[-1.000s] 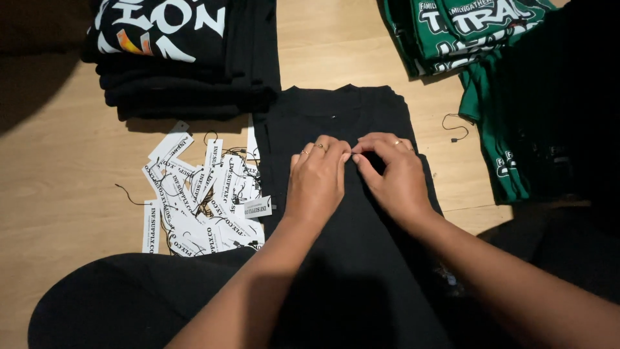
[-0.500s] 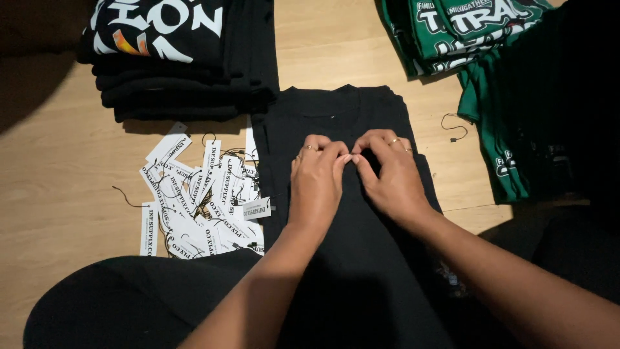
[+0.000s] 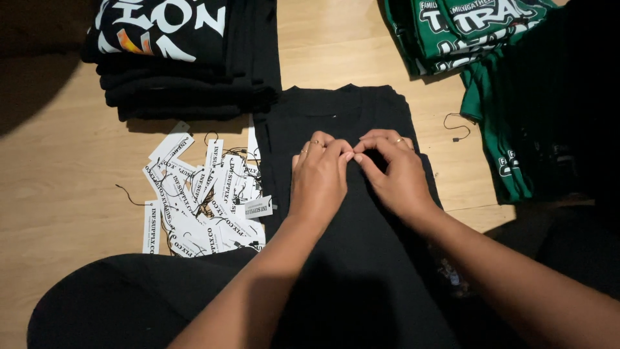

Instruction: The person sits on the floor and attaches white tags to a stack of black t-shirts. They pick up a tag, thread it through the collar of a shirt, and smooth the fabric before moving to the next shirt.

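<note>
Two hands, our left hand [image 3: 320, 181] and right hand [image 3: 395, 171], rest on a folded black T-shirt [image 3: 349, 113] lying mid-counter [image 3: 58, 161]; fingers curled, tips meeting, pinching its fabric. White hang tags [image 3: 200, 194] lie just left.

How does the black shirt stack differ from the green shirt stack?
The black stack sits upper left, squared and neat; the green stack sits upper right, looser, with shirts spilling down the side. The black stack's top print is white with orange; the green's is white. Both lie on the wooden surface.
</note>
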